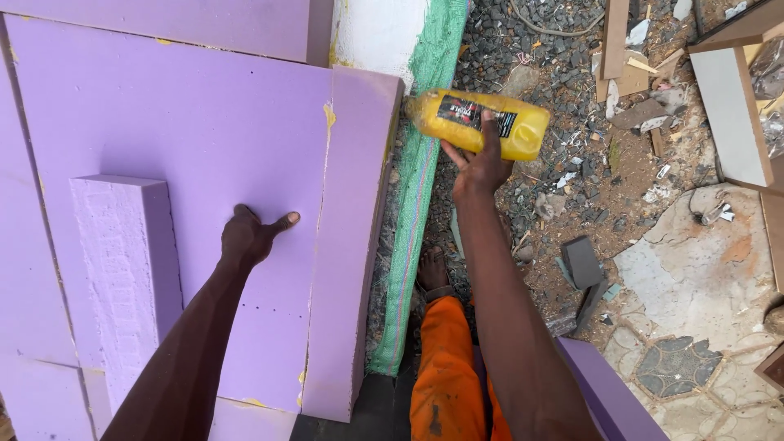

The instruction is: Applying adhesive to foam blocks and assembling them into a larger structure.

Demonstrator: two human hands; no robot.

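Note:
My right hand [480,163] grips a yellow plastic bottle [482,122] with a dark label, held on its side above the gravel, just right of the foam's edge. My left hand [253,235] rests palm down, thumb spread, on a large purple foam slab [188,122]. A narrower purple foam strip [353,245] runs along the slab's right side, with yellowish glue showing in the seam [328,114]. A small purple foam block [122,269] lies left of my left hand.
A green woven sheet [416,212] hangs between foam and gravel ground [572,188]. My orange trouser leg [445,367] and bare foot [431,269] stand below. Wood offcuts [629,73], a white board [731,114] and a grey block [581,261] lie to the right.

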